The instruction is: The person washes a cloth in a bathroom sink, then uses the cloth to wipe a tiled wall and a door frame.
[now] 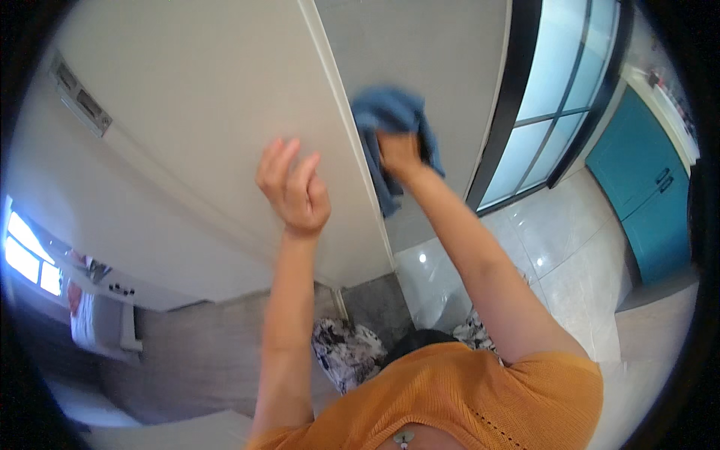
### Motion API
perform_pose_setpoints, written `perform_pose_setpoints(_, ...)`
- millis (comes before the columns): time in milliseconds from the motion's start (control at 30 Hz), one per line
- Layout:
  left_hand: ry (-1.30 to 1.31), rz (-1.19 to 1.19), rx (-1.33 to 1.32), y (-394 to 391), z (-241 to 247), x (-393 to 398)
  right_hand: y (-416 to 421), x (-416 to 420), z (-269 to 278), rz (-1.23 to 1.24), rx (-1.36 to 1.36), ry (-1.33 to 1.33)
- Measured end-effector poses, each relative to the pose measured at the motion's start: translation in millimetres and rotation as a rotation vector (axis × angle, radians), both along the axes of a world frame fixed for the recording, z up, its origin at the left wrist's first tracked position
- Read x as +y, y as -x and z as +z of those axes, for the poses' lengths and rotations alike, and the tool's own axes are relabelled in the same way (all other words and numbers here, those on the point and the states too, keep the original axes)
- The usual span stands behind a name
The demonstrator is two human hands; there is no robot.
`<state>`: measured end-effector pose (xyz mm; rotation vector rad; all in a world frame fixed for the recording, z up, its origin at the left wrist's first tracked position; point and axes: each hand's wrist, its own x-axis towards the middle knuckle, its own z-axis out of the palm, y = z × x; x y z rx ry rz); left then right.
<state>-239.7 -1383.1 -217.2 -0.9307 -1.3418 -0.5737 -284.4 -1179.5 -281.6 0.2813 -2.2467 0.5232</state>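
A blue cloth (388, 107) is bunched in my right hand (400, 152). The cloth lies over the edge of the white door frame (340, 107) and the grey wall (444, 50) beside it; motion blurs it slightly. To the left, my left hand (295, 188) is raised in front of the white frame with its fingers loosely curled and a little apart. Nothing is in that hand, and I cannot tell whether it touches the frame. A metal strike plate (83, 98) is set into the frame at the upper left.
A dark stone threshold (377, 304) lies below, between wood-look flooring (225, 343) and glossy pale tiles (562, 236). Rightward are a black-framed frosted glass door (545, 124) and a teal cabinet (635, 169). A bed (101, 320) and a bright window (34, 253) appear far left.
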Motion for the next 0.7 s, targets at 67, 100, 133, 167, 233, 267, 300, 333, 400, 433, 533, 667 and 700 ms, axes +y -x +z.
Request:
perform_pose_setpoints(67, 0.028, 0.003, 0.026, 6, -14, -11, -3, 0, -71, -0.124, 0.009, -0.079)
perform_pose_setpoints(100, 0.053, -0.009, 0.044, 8, -20, -17, -4, -2, -89, -0.132, 0.066, -0.044)
perform_pose_setpoints(133, 0.085, -0.025, 0.059, 10, -22, -20, -11, -5, -93, -0.092, 0.133, 0.031)
perform_pose_setpoints(167, 0.087, -0.044, 0.076, 13, -19, -20, -9, -4, -91, -0.038, 0.195, 0.159)
perform_pose_setpoints(233, 0.092, -0.052, 0.070, 14, -26, -32, -17, -26, -65, 0.099, 0.279, 0.416)
perform_pose_setpoints(267, 0.078, -0.055, 0.066, 14, -29, -35, -24, -34, -49, 0.302, 0.147, 0.747)
perform_pose_setpoints(300, 0.062, -0.065, 0.061, 15, -30, -38, -16, -34, -32, 0.482, 0.179, 0.927)
perform_pose_setpoints(333, 0.049, -0.070, 0.050, 14, -30, -40, -9, -21, -14, 0.332, 0.261, 0.692)
perform_pose_setpoints(400, 0.035, -0.082, 0.035, 13, -30, -50, -18, -3, 21, 0.053, 0.380, 0.215)
perform_pose_setpoints(433, 0.030, -0.098, 0.020, 12, -29, -52, -28, 0, 38, 0.014, 0.386, 0.169)
perform_pose_setpoints(533, -0.037, -0.182, 0.034, 6, -20, -43, -62, -3, 63, 0.045, 0.301, 0.301)
perform_pose_setpoints(667, -0.085, -0.207, 0.049, 18, -32, -57, -45, -63, 31, 0.468, 0.021, 0.959)
perform_pose_setpoints(700, -0.093, -0.236, 0.062, 20, -31, -54, -47, -72, 22, 0.518, -0.032, 1.059)
